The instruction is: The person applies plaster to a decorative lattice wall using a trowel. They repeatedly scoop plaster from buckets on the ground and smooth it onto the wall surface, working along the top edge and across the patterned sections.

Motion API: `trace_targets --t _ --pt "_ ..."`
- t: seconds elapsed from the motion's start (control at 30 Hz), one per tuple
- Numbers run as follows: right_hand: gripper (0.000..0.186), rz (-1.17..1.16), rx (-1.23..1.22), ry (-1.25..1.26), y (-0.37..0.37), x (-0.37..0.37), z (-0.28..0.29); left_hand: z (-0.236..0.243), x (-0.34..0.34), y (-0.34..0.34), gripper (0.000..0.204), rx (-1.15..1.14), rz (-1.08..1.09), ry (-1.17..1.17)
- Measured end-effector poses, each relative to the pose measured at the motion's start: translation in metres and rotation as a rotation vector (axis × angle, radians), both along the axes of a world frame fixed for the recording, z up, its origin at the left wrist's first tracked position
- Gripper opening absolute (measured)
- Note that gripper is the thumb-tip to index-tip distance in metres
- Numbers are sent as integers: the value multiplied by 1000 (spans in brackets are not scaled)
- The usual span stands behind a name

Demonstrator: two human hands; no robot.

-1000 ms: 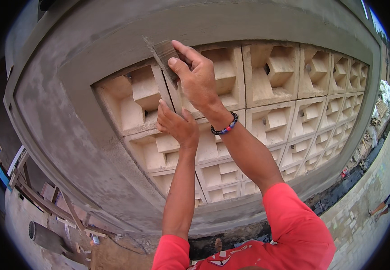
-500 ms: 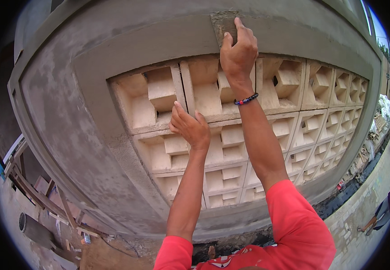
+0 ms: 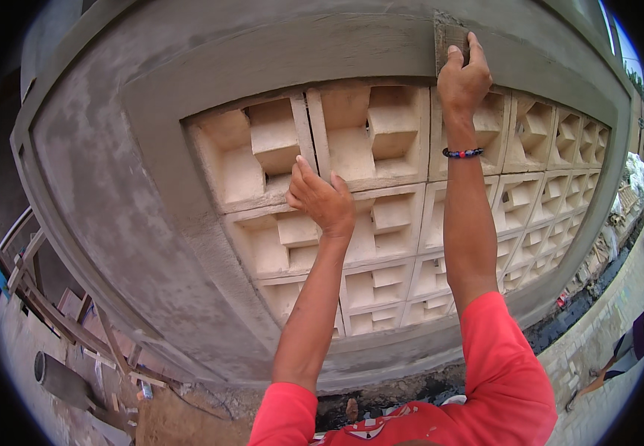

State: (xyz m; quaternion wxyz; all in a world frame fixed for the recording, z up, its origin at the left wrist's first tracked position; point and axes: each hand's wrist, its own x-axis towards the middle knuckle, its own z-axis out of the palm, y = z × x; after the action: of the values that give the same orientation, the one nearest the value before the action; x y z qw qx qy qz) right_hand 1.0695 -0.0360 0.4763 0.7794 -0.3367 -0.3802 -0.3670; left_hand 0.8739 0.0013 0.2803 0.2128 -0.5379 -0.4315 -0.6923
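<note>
Grey plaster (image 3: pixel 285 56) surrounds pale ventilation blocks (image 3: pixel 392 134); above them, the right hand (image 3: pixel 464 82) grips a wooden board (image 3: pixel 450 46) against the plaster, which tilting could gouge. The left hand (image 3: pixel 325 201), loosely spread, holds nothing visible.

Board (image 3: pixel 449 37) partly behind right fingers (image 3: pixel 475 49)

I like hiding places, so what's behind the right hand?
Behind the right hand, parts of a flat tool, a cream block and the grey wall show. Whatever the hand covers can't be seen.
</note>
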Motion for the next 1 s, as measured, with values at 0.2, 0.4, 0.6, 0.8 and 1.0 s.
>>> trace_targets --t 0.2,0.4,0.6,0.8,1.0 --pt "46 235 -79 -462 13 -209 -38 -7 -4 6 68 -69 -179 -6" --pt "38 442 8 -394 -6 -164 -38 -2 -13 2 73 64 -5 10" --pt "38 18 47 42 6 -12 -10 1 -4 -1 75 16 -12 -24" --pt "41 277 -140 -458 5 -176 -62 -3 8 5 76 78 -86 -23" --pt "38 328 82 -260 -15 -106 -44 -3 -14 0 73 7 26 -3"
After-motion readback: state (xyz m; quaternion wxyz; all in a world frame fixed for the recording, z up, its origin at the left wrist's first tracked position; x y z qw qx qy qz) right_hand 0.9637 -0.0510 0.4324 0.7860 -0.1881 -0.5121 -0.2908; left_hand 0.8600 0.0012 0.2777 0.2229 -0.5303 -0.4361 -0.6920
